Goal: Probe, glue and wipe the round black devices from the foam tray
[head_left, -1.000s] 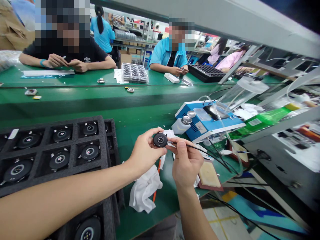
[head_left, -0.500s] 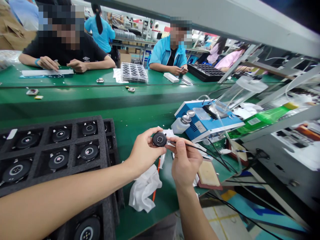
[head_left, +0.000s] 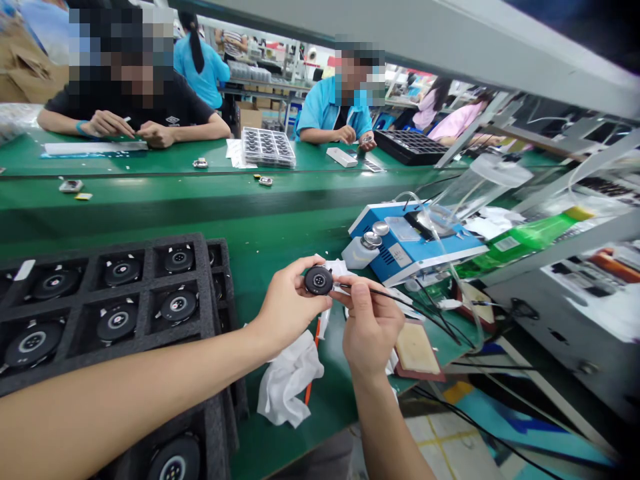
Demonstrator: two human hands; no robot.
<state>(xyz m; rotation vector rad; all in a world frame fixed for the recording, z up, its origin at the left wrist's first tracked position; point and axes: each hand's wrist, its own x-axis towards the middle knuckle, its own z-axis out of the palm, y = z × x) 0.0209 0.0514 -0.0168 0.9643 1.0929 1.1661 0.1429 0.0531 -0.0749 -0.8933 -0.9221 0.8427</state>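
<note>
Fingers (head_left: 300,267) of the bare left hand (head_left: 285,303) pinch a round black disc (head_left: 319,281) with a ringed centre by its edge, that grip closed on it above the green tabletop (head_left: 280,233). The right hand (head_left: 373,330) has its thumb and fingers drawn together around a thin black stem (head_left: 345,286), whose tip points at the disc from three o'clock; whether it touches cannot be told. Taking the disc as the clock's centre, a dark grey foam tray (head_left: 207,293) holding similar black discs (head_left: 179,305) lies at nine o'clock. A crumpled white cloth (head_left: 290,383) lies at seven, partly hiding a slim orange stick (head_left: 309,390). A flat beige pad (head_left: 417,347) rests at four. At two o'clock, a white bottle with a silver cap (head_left: 361,253) stands just beside a blue-and-white boxy machine (head_left: 395,250). A co-worker in a light blue shirt (head_left: 320,110) is at twelve.
</note>
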